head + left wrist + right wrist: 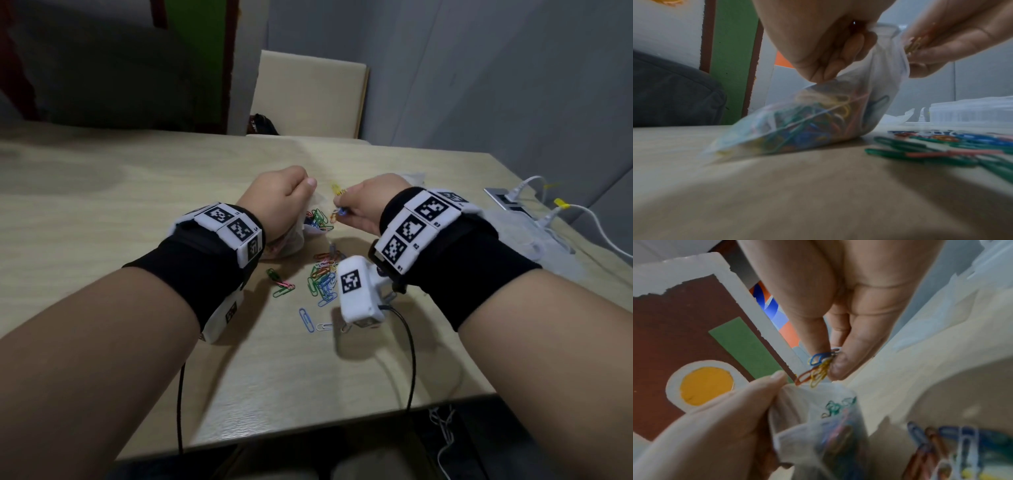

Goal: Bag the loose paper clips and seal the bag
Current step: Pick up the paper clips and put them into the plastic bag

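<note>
Filling step: left hand (278, 202) pinches the bag (797, 120) open; right hand (838, 331) pinches a few clips (819, 368) over it. Next, let go, then grab more.

Paper clips (322, 274): green, blue, orange, pink, yellow, white. Bag (797, 116): clear. Table (137, 192): pale woodgrain. Wristbands (455, 263): black, white-tagged.
</note>
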Available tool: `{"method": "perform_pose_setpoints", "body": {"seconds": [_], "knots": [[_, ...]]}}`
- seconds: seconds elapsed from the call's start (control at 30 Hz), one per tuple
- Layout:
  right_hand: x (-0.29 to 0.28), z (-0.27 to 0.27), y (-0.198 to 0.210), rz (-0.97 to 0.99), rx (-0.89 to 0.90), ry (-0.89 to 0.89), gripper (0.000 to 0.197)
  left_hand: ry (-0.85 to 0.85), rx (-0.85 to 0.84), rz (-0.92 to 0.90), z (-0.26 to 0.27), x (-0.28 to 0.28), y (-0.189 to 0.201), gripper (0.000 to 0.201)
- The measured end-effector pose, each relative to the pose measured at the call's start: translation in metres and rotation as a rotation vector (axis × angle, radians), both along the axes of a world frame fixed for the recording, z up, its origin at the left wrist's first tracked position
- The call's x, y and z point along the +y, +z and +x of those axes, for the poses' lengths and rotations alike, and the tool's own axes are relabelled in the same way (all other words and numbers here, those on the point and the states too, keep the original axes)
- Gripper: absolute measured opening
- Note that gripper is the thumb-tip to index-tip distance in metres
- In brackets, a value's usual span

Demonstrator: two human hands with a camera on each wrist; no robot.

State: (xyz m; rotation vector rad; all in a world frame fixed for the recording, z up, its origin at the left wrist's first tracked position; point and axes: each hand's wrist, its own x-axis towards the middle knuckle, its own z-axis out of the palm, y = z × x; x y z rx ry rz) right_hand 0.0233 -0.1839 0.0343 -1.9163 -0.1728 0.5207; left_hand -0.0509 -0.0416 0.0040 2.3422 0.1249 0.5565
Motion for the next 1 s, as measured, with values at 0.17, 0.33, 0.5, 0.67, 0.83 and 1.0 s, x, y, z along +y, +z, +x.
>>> {"method": "perform_pose_setpoints", "body": {"seconds": [0.17,0.33,0.5,0.67,0.83,1.0], "knots": [[0.017,-0.013,0.006,0.046,0.084,0.036,0.015,0.001,-0.018,-0.006,0.000,0.000,0.001,0.027],[0.022,-0.023,0.015,-0.179,-0.048,0.188,0.007,0.010,-0.023,-0.002,0.000,0.001,0.001,0.027],[0.009,-0.027,0.019,-0.563,-0.450,0.232,0.026,0.027,-0.015,0.007,-0.001,0.000,0.002,0.027],[-0.013,-0.026,-0.007,-0.930,-0.392,0.334,0.036,0.051,-0.029,0.033,-0.001,0.001,0.003,0.028],[-0.010,-0.054,-0.021,-0.919,-0.399,0.594,0.067,0.092,-0.042,0.028,0.000,0.003,0.004,0.031],[-0.002,-0.066,-0.025,-1.103,-0.596,0.788,0.060,0.100,-0.046,0.027,0.000,0.003,0.003,0.030]]}}
